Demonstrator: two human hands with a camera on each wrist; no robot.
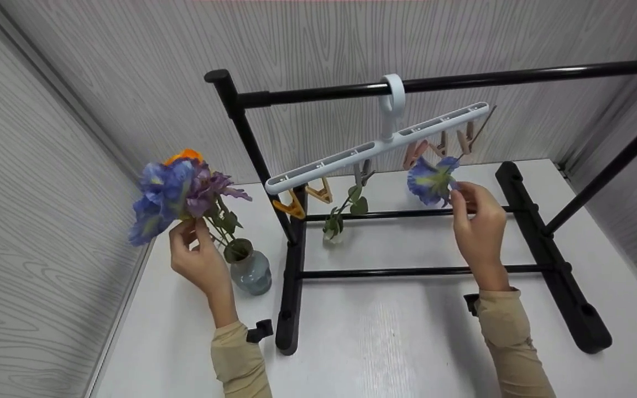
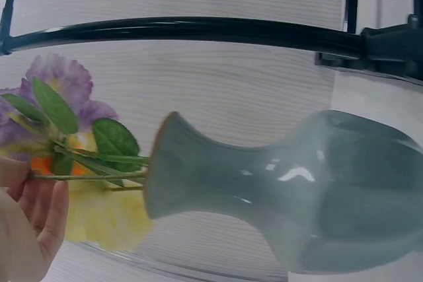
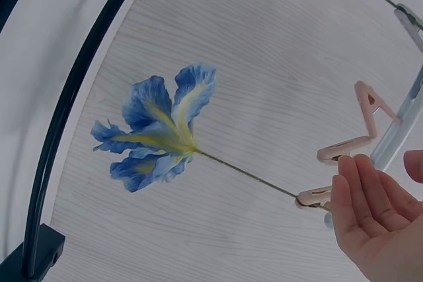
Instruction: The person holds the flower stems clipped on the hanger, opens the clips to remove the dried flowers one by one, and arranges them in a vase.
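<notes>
Evidently, the left hand (image 1: pixel 199 260), at eight o'clock, pinches a thin green stem (image 2: pixel 89 177) by the round-bellied blue-grey vase (image 1: pixel 255 273); the right hand (image 1: pixel 479 224), fingers extended (empty, it seems), has the ruffled blue-and-yellow iris (image 1: pixel 432 181) at its ten o'clock. Steadying its slender wiry stalk (image 3: pixel 248 173) before squeezing the pink plastic clip (image 3: pixel 314 197) should help.

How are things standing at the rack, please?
Left hand pinches a stem above the vase. Right hand empty beside the hanging blue flower, clipped head-down. Blooms crowd left hand.
</notes>
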